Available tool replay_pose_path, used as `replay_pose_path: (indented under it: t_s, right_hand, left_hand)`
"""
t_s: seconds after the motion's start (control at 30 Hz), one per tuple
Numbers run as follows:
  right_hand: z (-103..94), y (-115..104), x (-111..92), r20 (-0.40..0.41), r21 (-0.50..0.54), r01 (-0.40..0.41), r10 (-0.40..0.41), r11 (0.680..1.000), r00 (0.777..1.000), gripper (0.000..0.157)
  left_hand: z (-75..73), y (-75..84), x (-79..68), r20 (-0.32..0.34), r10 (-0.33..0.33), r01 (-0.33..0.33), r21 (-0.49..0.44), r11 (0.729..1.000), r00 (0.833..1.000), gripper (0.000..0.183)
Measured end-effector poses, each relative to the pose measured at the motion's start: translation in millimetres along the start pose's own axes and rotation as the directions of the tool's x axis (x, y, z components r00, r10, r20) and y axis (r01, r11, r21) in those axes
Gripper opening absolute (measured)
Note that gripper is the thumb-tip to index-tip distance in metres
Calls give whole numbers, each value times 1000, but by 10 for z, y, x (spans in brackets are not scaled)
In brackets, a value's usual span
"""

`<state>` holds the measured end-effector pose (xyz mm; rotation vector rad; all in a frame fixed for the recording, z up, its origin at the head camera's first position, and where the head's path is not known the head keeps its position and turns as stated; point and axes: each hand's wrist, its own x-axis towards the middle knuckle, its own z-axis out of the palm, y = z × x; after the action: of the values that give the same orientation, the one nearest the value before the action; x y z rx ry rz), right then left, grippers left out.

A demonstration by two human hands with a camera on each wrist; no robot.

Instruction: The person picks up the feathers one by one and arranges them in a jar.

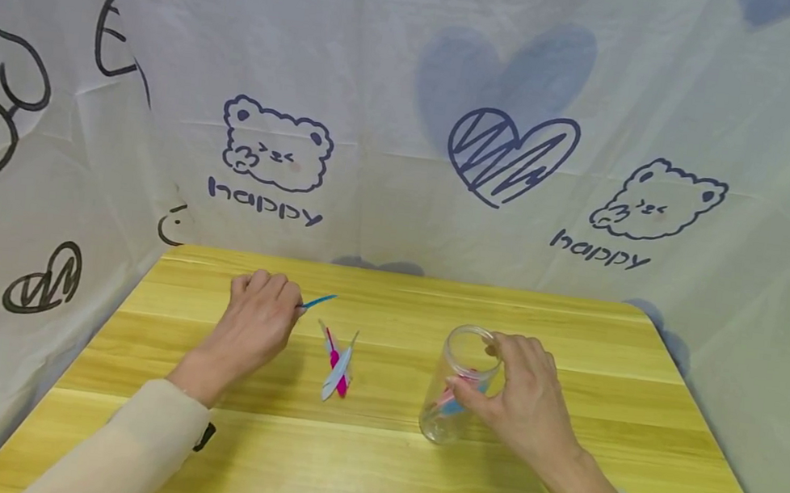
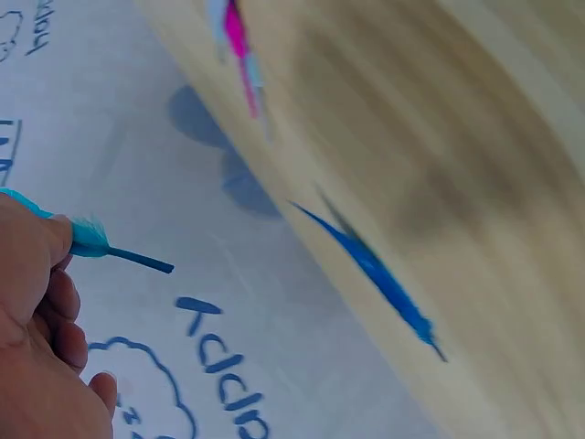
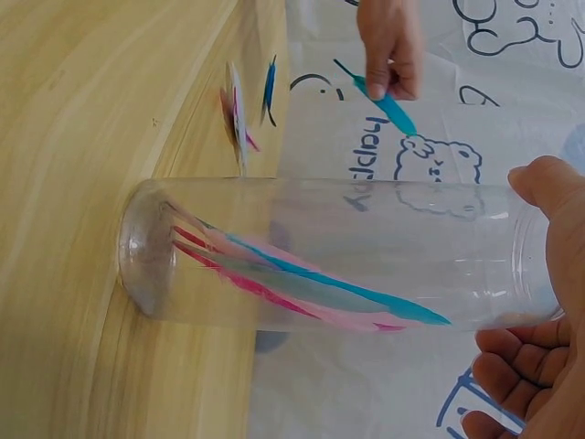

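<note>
Partly hidden teal feather (image 3: 395, 113), L hand (image 1: 255, 316) pinching

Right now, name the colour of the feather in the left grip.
Turquoise; the feather shows best in the right wrist view.

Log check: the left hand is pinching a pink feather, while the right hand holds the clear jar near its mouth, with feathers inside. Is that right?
Not quite: the feather pinched by the left hand is turquoise, not pink, as the right wrist view shows. The rest stands.
</note>
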<state>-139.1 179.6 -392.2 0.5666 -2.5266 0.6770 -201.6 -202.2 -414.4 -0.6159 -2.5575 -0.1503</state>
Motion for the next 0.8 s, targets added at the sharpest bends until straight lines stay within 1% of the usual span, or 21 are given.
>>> replay_pose_path:
  t_s: [0.23, 0.4, 0.53, 0.67, 0.8]
  right_hand:
    - [12, -8, 2, 6, 8, -9, 9, 1000, 1000, 65]
    - [29, -8, 4, -1, 12, -7, 7, 1000, 1000, 64]
    - [40, -10, 13, -3, 13, -6, 6, 1000, 1000, 63]
    - [40, -12, 17, 0, 14, -6, 6, 1000, 1000, 63]
    - [37, -15, 16, 2, 12, -6, 6, 1000, 1000, 65]
  left_hand:
    - [-170, 203, 169, -42, 30, -32, -42, 999, 999, 16]
    - [-313, 385, 298, -85, 81, -88, -88, 992, 993, 15]
    - [-399, 515, 389, -118, 114, -128, -115, 985, 986, 16]
    - [-475, 646, 478, -120, 112, -129, -152, 980, 987, 18]
    - [-541, 795, 578, -120, 102, -126, -217, 968, 987, 18]
